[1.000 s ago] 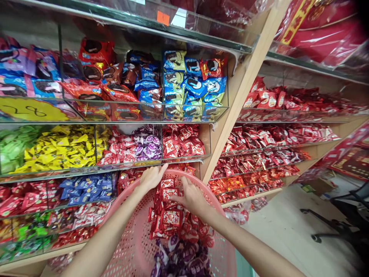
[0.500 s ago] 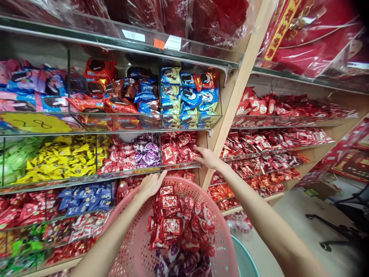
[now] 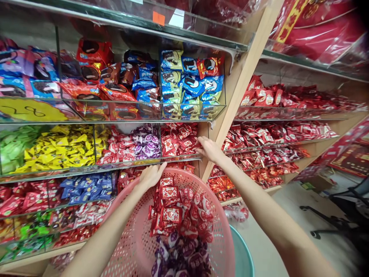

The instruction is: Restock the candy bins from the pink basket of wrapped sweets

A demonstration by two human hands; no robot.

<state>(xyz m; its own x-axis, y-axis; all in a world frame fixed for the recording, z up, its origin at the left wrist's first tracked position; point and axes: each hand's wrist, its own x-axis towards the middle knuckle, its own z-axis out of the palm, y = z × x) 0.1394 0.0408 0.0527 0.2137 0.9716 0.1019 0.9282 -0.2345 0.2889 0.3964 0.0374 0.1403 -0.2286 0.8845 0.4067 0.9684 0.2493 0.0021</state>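
- Your left hand [image 3: 152,175] grips the far rim of the round pink perforated plastic basket [image 3: 129,246], below the shelves.
- Your right hand [image 3: 211,149] reaches into the clear-fronted shelf bin of red-wrapped sweets [image 3: 178,140], above and behind the basket.

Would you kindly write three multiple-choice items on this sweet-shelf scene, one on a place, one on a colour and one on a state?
1. Where is the right hand?
A. At the bin of red sweets
B. Inside the basket
C. On the floor

2. What colour is the basket?
A. Green
B. Pink
C. Black

3. How does the left hand stand?
A. Hanging free
B. Closed on a purple sweet
C. Gripping the basket's far rim

Answers:
1. A, its fingers reach over that bin's clear front.
2. B, the perforated plastic wall is pink.
3. C, its fingers curl over the rim.
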